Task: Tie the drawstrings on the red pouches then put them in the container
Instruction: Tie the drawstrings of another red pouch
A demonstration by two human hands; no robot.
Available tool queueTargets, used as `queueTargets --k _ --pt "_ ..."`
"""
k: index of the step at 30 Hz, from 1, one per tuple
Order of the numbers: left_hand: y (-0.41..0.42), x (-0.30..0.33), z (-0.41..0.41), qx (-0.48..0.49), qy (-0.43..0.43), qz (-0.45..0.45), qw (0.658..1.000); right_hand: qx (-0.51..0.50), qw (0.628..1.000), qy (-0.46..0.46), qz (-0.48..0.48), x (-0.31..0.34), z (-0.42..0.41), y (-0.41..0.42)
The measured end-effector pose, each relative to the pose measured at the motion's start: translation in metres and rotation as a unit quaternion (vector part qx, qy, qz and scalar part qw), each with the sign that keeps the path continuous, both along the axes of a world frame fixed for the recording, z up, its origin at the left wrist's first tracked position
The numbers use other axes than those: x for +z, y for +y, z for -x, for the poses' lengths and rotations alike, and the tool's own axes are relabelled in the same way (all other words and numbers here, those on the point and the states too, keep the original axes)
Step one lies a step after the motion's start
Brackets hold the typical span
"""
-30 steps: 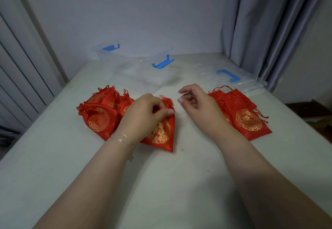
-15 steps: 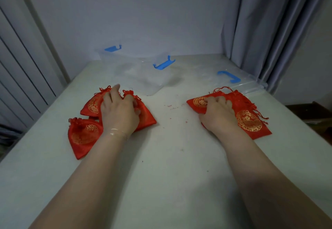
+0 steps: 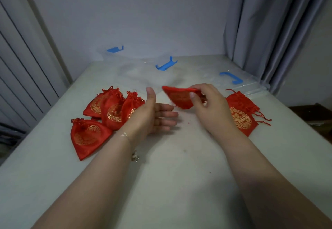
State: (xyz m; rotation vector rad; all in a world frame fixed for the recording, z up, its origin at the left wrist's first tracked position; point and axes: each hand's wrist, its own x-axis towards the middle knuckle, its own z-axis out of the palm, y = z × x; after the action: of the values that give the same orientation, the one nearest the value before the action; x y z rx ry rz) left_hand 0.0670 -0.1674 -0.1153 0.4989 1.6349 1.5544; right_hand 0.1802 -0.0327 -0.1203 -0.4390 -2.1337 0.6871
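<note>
While nothing looks dropped in the clear container [image 3: 143, 70] yet, roughly halfway at best. Nearest: left hand [image 3: 154, 115] spread flat, palm up, holding nothing. Right hand [image 3: 210, 106] pinching one flat red pouch [image 3: 179, 97] above the table [image 3: 170, 183]. Four cinched pouches [image 3: 111, 110] piled left, loose-stringed ones [image 3: 240, 113] right.

Held pouch [image 3: 180, 98] motion-blurred (drawstring end behind right hand [image 3: 210, 106]), third left pouch [image 3: 132, 105] part-hidden by left hand [image 3: 152, 117]

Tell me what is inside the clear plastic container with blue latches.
No red pouch shows through the clear plastic container; its see-through walls blur, so smaller contents cannot be ruled out.
</note>
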Motion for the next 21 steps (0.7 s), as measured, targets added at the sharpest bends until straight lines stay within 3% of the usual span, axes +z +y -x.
queueTargets --k 3,5,10,14,16,19,21 --pt "-0.003 -0.003 0.007 -0.038 -0.152 -0.05 0.986 0.063 0.994 -0.084 -0.023 -0.005 0.003 -0.004" --pt "-0.006 -0.004 0.009 -0.03 -0.192 -0.075 0.978 0.093 0.986 -0.14 -0.006 -0.008 0.005 -0.006" --pt "-0.003 -0.01 0.004 0.054 -0.051 -0.037 0.997 0.124 0.961 -0.234 0.076 -0.012 0.004 -0.004" --pt "-0.002 -0.007 0.003 0.064 0.011 -0.07 0.995 0.022 0.958 -0.275 0.077 -0.017 0.002 0.008" --pt "-0.004 -0.006 0.006 0.059 0.01 -0.086 0.995 -0.044 0.966 -0.248 0.053 -0.016 0.002 0.013" --pt "-0.007 -0.002 0.005 0.03 -0.014 -0.108 0.994 -0.101 0.992 -0.069 0.0 -0.005 -0.001 0.009" --pt "-0.009 0.001 0.005 0.017 -0.013 -0.117 0.993 -0.08 0.996 0.014 0.026 0.002 -0.004 0.002"
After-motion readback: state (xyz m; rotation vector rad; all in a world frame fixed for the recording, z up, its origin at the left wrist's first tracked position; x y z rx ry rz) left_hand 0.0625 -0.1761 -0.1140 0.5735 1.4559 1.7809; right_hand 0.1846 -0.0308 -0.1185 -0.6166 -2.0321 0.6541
